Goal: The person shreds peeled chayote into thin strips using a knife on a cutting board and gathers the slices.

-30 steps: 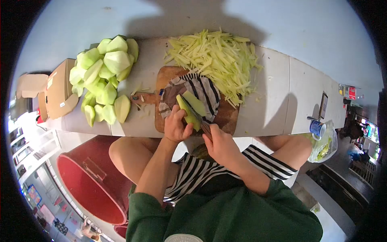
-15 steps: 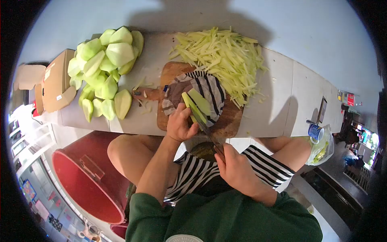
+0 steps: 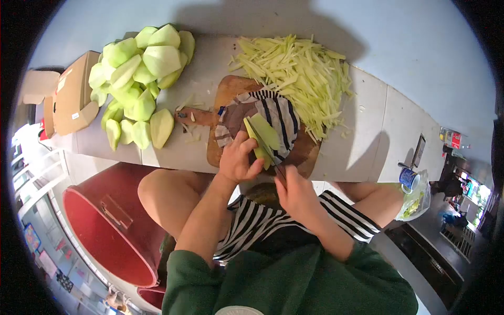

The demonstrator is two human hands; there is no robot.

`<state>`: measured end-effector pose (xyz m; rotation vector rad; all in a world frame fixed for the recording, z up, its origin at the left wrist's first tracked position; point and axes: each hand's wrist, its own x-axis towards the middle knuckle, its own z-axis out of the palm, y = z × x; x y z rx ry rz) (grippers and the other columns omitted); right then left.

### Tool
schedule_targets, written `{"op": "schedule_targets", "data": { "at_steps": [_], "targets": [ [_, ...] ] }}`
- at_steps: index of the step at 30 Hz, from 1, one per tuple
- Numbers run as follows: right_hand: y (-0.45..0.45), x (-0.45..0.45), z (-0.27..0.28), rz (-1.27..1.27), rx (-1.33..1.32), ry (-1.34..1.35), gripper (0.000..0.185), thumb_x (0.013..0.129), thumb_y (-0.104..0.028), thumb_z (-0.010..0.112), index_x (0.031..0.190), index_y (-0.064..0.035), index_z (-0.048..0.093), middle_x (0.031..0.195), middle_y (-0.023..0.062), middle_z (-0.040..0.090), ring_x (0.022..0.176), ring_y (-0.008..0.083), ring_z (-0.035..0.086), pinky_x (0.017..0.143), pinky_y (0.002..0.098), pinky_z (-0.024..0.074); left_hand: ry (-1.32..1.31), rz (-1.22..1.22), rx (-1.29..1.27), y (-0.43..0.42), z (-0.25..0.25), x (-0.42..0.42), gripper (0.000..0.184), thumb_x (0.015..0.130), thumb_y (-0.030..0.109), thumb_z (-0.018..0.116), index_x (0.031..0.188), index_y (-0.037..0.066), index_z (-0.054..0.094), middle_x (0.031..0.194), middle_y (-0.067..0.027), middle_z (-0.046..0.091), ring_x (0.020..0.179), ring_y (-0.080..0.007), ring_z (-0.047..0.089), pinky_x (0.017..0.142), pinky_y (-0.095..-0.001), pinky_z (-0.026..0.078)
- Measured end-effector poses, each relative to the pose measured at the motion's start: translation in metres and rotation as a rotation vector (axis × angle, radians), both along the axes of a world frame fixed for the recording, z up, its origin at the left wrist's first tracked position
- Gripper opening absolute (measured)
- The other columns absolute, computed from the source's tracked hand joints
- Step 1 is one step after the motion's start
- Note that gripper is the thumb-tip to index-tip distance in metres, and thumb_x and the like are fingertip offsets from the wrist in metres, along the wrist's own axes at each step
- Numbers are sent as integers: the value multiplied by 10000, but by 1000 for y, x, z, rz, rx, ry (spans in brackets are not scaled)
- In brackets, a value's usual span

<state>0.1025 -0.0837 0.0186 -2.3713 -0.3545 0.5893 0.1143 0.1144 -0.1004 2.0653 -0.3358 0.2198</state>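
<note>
My left hand (image 3: 237,160) grips a piece of peeled green mango (image 3: 259,149), its fingers along the near-left side. In my right hand (image 3: 300,195) is a knife (image 3: 269,153), the handle wrapped by the fingers. The blade lies against the mango piece, between it and a flat green slab (image 3: 268,133) on the far side. Beneath them a striped, bunched cloth (image 3: 283,118) covers much of a wooden cutting board (image 3: 223,94). A heap of pale green cut strips (image 3: 294,73) touches the board's far right side.
Peeled green mango pieces (image 3: 126,68) are piled at the left beside an open cardboard box (image 3: 76,100). A large red bin (image 3: 105,236) stands below the table (image 3: 362,136) at left. A blue-and-white cup (image 3: 408,179) and a plastic bag (image 3: 417,203) are at the right.
My right hand has moved forward with the knife, so the blade sits farther up along the mango. My left hand keeps its grip. The whole view has shifted slightly.
</note>
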Motion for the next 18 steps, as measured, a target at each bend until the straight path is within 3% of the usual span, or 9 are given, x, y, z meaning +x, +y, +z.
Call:
{"op": "schedule_targets", "data": {
  "at_steps": [4, 11, 13, 18],
  "targets": [
    [3, 3, -17, -40, 3, -11, 250, 978, -152, 615, 1019, 11, 431, 799, 282, 633, 722, 500, 643, 586, 556, 524, -2, 4, -17, -1, 2, 2, 484, 839, 410, 704, 1180, 125, 512, 1050, -177, 555, 798, -423, 619, 637, -487, 514],
    [-6, -13, 41, -36, 41, -86, 256, 982, -171, 615, 1015, 6, 432, 757, 265, 618, 676, 490, 637, 546, 545, 521, -19, 14, -28, -1, -1, 2, 485, 851, 404, 702, 1190, 118, 507, 1048, -176, 556, 811, -425, 617, 653, -491, 515],
    [-11, -19, 56, -17, 12, 19, 257, 984, -176, 616, 1005, 7, 436, 747, 257, 611, 643, 472, 635, 522, 531, 519, -4, 8, 5, -2, 0, 3, 478, 864, 412, 695, 1189, 114, 509, 1048, -178, 557, 813, -426, 617, 657, -490, 515],
    [-12, -20, 49, -7, -18, 4, 259, 983, -177, 621, 995, 6, 439, 702, 235, 602, 626, 453, 638, 510, 516, 515, 18, 7, -55, -2, 1, 2, 476, 873, 414, 690, 1197, 116, 508, 1043, -181, 556, 809, -428, 614, 656, -489, 516]
  ]
}}
